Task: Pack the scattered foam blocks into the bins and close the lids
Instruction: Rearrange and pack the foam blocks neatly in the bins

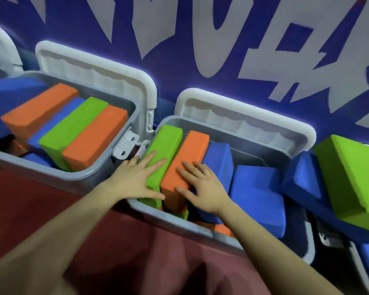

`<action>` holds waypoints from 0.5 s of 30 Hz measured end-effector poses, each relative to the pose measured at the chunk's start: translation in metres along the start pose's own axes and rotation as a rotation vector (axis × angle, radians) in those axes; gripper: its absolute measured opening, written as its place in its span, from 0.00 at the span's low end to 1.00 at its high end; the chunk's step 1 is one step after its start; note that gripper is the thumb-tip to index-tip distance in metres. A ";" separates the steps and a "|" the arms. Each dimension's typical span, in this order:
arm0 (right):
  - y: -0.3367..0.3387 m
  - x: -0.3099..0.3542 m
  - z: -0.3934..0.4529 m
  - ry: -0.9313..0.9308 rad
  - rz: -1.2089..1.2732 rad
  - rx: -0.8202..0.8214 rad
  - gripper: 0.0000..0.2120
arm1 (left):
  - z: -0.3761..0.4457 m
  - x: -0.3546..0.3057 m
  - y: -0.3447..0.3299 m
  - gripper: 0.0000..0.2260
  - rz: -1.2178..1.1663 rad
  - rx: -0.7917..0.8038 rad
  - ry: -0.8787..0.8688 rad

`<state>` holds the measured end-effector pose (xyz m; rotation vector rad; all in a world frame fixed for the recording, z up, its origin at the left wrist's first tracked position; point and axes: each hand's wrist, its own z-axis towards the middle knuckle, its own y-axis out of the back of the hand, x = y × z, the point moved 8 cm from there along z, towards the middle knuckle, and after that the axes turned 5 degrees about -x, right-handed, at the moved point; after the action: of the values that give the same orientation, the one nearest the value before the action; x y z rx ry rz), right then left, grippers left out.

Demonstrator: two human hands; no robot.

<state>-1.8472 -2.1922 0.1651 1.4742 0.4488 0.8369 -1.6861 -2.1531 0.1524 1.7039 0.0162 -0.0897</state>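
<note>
Two grey bins stand side by side, lids raised against the wall. In the middle bin (200, 229), a green block (168, 141) and an orange block (192, 150) stand on edge beside blue blocks (256, 194). My left hand (136, 177) lies flat with spread fingers on the green block's near end. Flat on the orange block is my right hand (202, 186), its thumb down the block's front face. The left bin (77, 177) holds orange, blue and green blocks (73, 124) side by side.
The white lids (149, 86) lean open against a blue wall with white lettering. At the right, a large green block (354, 177) and blue blocks (300, 177) pile over another bin. Red floor (94, 241) lies in front of the bins. A white latch (126, 143) hangs between the two bins.
</note>
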 end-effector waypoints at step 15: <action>0.001 0.000 -0.029 -0.318 -0.048 -0.079 0.25 | 0.031 0.011 0.010 0.38 -0.172 -0.148 -0.229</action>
<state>-1.8683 -2.1724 0.1632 1.4844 0.2093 0.5628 -1.6763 -2.1859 0.1574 1.5338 -0.0014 -0.4015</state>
